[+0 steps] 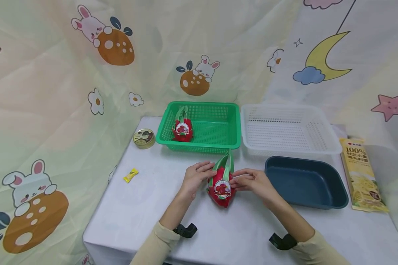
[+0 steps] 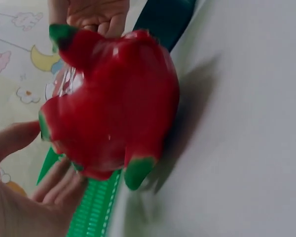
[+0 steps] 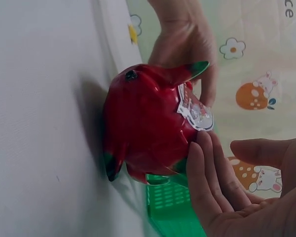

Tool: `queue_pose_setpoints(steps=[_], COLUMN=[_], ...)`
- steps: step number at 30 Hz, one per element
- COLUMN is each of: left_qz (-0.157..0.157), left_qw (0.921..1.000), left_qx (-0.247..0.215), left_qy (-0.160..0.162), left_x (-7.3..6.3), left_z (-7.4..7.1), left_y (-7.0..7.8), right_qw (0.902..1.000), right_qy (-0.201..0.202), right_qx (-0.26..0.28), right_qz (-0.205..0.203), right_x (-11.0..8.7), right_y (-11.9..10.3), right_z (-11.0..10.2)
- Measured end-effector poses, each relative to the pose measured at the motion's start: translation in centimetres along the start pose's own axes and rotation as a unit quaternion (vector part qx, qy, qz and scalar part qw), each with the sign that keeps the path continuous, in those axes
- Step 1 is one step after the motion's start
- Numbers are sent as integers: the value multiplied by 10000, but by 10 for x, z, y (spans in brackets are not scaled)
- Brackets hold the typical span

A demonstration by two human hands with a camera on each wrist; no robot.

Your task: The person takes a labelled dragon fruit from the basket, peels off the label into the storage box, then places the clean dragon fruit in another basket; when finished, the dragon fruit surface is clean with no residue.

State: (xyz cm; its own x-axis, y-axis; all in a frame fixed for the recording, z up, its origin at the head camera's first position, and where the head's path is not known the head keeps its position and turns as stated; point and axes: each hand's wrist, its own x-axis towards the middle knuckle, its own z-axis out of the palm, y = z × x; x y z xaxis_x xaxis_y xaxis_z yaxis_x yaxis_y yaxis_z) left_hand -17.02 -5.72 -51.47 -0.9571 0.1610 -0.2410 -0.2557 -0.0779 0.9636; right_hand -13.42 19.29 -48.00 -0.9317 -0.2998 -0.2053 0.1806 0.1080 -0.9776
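A red dragon fruit (image 1: 220,195) with long green leaves and a round label lies on the white-covered table. My left hand (image 1: 197,178) is at its left side, fingers fairly straight against the fruit near the leaves. On the other side, my right hand (image 1: 252,181) touches it with extended fingertips; in the right wrist view the thumb stands apart from the fruit. The left wrist view shows the glossy underside of the dragon fruit (image 2: 123,103) with green-tipped scales. Another labelled dragon fruit (image 1: 183,130) sits in the green basket (image 1: 212,146), at its left end.
Beside the green basket stands a white basket (image 1: 291,151), with a dark blue tray (image 1: 305,201) in front of it. A yellow pasta packet (image 1: 364,176) lies along the right edge. Toward the left are a round tin (image 1: 144,138) and a small yellow wrapped piece (image 1: 131,175).
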Motion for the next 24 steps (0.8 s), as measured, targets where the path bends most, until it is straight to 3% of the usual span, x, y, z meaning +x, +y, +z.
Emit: queue_pose_setpoints(steps=[6, 12, 18, 24], left_qz=[276, 121, 77, 59], left_qw=[9976, 9936, 9953, 9977], left_qx=[-168, -495, -46, 174], left_qy=[-616, -1006, -961, -654], left_x=[11, 19, 18, 10], left_z=[-9, -14, -14, -13], left_y=[8, 12, 15, 15], right_qw=[9999, 9996, 9991, 9985], right_qy=[84, 228, -46, -217], right_qx=[-80, -129, -407, -477], right_qz=[-6, 76, -66, -184], right_x=[0, -1, -4, -2], right_y=[2, 2, -1, 1], right_z=[0, 0, 1, 2])
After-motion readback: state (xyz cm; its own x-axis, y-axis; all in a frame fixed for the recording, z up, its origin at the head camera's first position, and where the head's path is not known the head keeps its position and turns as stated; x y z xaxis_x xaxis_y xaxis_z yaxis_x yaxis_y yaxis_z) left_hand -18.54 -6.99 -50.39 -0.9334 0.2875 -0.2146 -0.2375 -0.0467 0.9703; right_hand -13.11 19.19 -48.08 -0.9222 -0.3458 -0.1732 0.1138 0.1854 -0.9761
